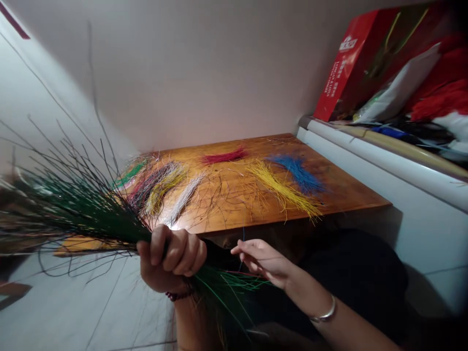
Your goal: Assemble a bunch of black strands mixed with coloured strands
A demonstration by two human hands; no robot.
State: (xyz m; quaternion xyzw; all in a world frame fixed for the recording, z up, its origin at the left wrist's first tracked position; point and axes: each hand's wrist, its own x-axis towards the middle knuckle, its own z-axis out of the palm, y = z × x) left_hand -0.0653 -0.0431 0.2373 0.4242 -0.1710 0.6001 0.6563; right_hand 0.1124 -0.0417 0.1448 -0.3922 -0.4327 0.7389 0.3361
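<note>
My left hand (171,256) is closed in a fist round a thick bundle of thin green and black wires (106,214). The wires fan out to the left, and their other ends, mostly green, spread below my wrist toward the right. A beaded bracelet is on that wrist. To the right of the bundle, my right hand (265,261) pinches a single thin blue wire (243,234) between thumb and finger. This wire stands roughly upright against the table edge. A silver bangle (325,312) circles the right wrist.
On the wooden table (351,190) lie a red bundle (224,155), a yellow bundle (285,187), a blue bundle (302,173), a white bundle (186,197) and mixed bundles at left. Loose strands are scattered between. A white cabinet (402,195) at right carries a red box (343,63).
</note>
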